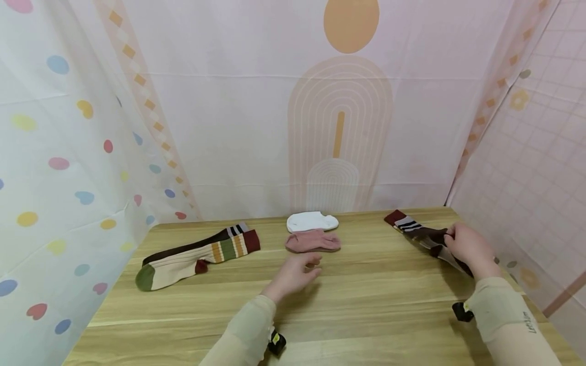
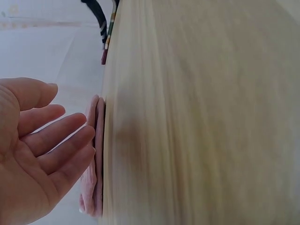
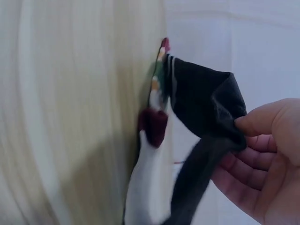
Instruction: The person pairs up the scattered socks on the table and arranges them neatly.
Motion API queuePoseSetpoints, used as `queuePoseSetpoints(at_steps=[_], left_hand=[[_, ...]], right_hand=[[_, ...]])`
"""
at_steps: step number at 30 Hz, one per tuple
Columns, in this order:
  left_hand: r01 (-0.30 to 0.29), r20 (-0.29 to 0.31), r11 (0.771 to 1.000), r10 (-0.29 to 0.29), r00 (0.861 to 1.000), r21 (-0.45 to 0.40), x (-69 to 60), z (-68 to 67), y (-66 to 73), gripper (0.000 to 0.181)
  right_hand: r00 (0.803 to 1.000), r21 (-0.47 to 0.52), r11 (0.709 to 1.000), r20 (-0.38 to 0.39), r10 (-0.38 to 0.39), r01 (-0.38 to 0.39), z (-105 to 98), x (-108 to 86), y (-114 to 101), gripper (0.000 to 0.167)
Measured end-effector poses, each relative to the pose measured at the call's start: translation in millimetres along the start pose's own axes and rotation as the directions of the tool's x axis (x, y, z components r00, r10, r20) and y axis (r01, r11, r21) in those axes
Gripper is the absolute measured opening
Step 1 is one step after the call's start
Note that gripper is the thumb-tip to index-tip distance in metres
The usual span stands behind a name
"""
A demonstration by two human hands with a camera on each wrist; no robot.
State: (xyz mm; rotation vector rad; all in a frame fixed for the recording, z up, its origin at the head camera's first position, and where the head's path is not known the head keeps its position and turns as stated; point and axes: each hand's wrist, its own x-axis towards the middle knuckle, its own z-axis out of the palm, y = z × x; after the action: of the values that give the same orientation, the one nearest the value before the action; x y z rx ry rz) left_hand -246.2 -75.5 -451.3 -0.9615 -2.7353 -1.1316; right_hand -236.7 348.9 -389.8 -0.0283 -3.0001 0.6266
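Note:
My right hand (image 1: 469, 249) pinches a dark brown sock (image 3: 197, 96) between thumb and fingers, its middle lifted off the table. Beneath it lies a cream sock (image 3: 147, 185) with a maroon heel and cuff, partly covered by the dark one in the head view. Near the table's middle, my left hand (image 1: 295, 274) hovers with relaxed fingers and holds nothing. Just beyond its fingertips is a pink ankle sock (image 1: 313, 240). A white ankle sock (image 1: 312, 222) lies directly behind the pink one. Whether the left fingers touch the pink sock is unclear in the left wrist view.
At the left of the wooden table (image 1: 366, 310), a cream sock (image 1: 178, 272) with a green toe and striped top lies beside a dark brown sock (image 1: 183, 249). Printed curtains (image 1: 238, 127) hang behind the table and along both sides.

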Motion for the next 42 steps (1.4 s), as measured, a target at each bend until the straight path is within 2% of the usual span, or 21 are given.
queuePoseSetpoints(at_steps=[5,8,11,15,16,18,22,28,31,34,37,40,42], left_hand=[[-0.015,-0.003,0.999,0.015,1.0,-0.048,2.0,4.0,1.4,0.029],[-0.021,-0.01,0.998,0.02,1.0,-0.058,2.8,6.1,1.4,0.029],[-0.014,-0.012,0.998,0.013,1.0,-0.062,3.2,7.5,1.0,0.029],[-0.013,-0.014,0.998,0.012,1.0,-0.062,3.5,7.7,0.9,0.03],[-0.015,-0.015,0.998,0.014,1.0,-0.06,3.5,7.6,1.0,0.03],[-0.018,-0.016,0.998,0.017,1.0,-0.057,3.4,7.3,1.2,0.029],[-0.014,-0.015,0.998,0.013,1.0,-0.068,2.8,6.4,1.9,0.029],[0.003,-0.011,0.996,-0.004,1.0,-0.086,2.7,5.5,2.2,0.029],[0.007,-0.01,0.996,-0.008,1.0,-0.094,3.0,5.1,2.7,0.029],[0.013,-0.011,0.995,-0.014,1.0,-0.095,3.1,3.7,3.2,0.03],[0.021,-0.013,0.994,-0.023,1.0,-0.103,3.5,2.1,3.2,0.03],[0.029,-0.016,0.995,-0.031,0.999,-0.1,4.0,1.5,2.7,0.029],[0.028,-0.015,0.995,-0.029,0.999,-0.092,4.3,1.8,2.8,0.029]], right_hand=[[0.999,0.097,0.994,-0.023,-0.046,0.048,2,3.9,-9,0.023],[0.999,0.227,0.973,0.005,-0.04,0.037,5,5.3,-15,0.029],[0.997,0.386,0.923,0.062,-0.038,0.011,8,6.2,-24,0.03],[0.991,0.565,0.824,0.125,-0.046,-0.033,14,9.1,-38,0.03],[0.989,0.605,0.795,0.138,-0.053,-0.042,15,10.0,-41,0.03],[0.984,0.702,0.709,0.165,-0.068,-0.069,19,11.7,-46,0.026],[0.966,0.861,0.486,0.233,-0.116,-0.149,25,13.0,-53,0.012],[0.938,0.965,0.116,0.257,-0.233,-0.236,32,11.6,-61,0.024],[0.919,0.966,-0.025,0.235,-0.316,-0.256,33,10.9,-67,0.025],[0.891,0.954,-0.118,0.208,-0.404,-0.276,36,10.0,-71,0.031],[0.846,0.929,-0.179,0.201,-0.493,-0.325,43,8.9,-74,0.038],[0.807,0.909,-0.186,0.22,-0.547,-0.373,54,6.4,-76,0.041],[0.795,0.902,-0.169,0.247,-0.555,-0.398,61,4.1,-77,0.042]])
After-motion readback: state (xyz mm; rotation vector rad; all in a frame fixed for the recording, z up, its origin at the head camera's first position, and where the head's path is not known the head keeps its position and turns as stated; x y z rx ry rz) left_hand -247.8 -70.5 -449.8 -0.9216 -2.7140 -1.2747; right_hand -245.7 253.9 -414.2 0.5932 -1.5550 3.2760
